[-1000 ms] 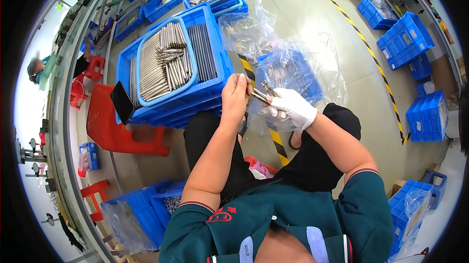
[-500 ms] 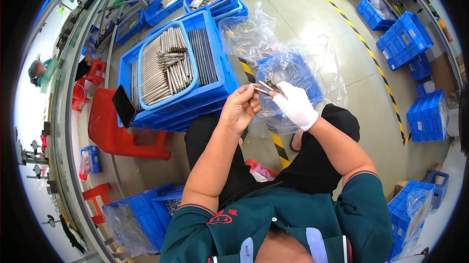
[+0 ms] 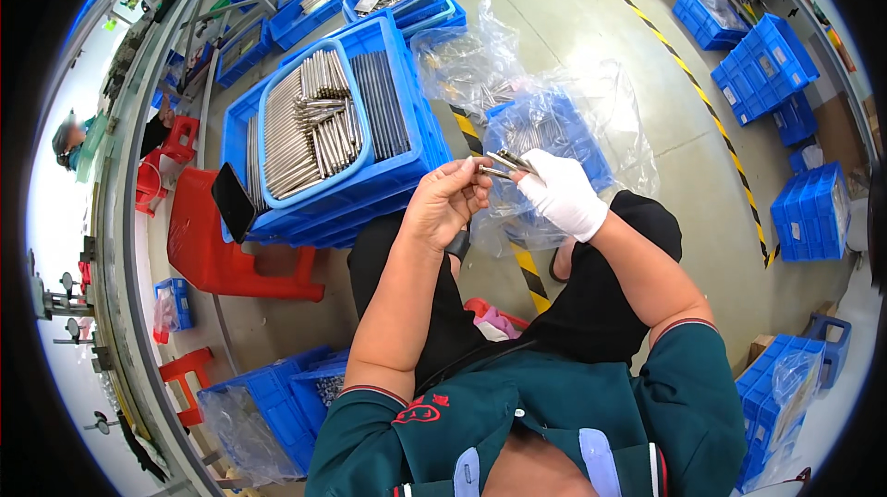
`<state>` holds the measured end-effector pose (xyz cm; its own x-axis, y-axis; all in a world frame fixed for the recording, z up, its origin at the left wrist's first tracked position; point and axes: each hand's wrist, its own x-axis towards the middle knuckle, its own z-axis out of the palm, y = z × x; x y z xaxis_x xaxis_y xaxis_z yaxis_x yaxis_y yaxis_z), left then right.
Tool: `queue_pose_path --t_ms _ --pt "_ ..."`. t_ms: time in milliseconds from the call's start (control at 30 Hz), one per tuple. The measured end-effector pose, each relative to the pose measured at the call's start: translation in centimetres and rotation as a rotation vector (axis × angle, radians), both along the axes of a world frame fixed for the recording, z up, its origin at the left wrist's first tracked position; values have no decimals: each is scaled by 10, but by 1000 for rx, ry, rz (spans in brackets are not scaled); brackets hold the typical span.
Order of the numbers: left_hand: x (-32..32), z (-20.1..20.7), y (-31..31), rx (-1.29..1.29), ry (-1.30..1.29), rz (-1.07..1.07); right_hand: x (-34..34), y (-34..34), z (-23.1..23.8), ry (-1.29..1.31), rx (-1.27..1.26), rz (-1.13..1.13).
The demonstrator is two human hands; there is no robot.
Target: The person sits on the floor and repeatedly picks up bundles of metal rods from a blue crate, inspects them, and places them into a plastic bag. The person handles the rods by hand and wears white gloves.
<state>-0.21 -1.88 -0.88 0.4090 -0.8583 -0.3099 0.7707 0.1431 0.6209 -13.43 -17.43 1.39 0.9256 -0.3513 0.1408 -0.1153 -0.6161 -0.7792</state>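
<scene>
My bare left hand (image 3: 443, 206) is closed, thumb and fingertips pinching the end of a slim metal rod (image 3: 496, 173). In my white-gloved right hand (image 3: 564, 200) is a small bunch of metal rods (image 3: 510, 159), their ends sticking out toward the left hand. Both hands meet above a blue bin (image 3: 584, 151) lined with clear plastic (image 3: 628, 118), where more loose metal rods (image 3: 536, 132) lie. To the left, a light-blue tray (image 3: 368, 141) full of neatly laid metal rods rests on a larger blue crate (image 3: 427, 141) that holds dark rods.
A phone-like dark panel (image 3: 234, 202) leans at the crate's near left corner. A red stool (image 3: 208, 238) stands left of it. Blue bins (image 3: 767, 72) line the right side, beyond yellow-black floor tape (image 3: 711, 118). Another person sits far left.
Both hands stay almost in place, still on the rods. The whole view has shifted very slightly, and more of my left foot shows beside the left wrist.
</scene>
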Motion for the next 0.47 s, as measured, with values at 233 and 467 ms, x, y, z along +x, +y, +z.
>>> queue_pose_path --t_ms 233,467 --pt "2 -8 1 -146 188 -79 2 0 -1 -42 -12 34" --pt "-3 -15 -2 -236 282 -59 1 3 0 -76 -32 20"
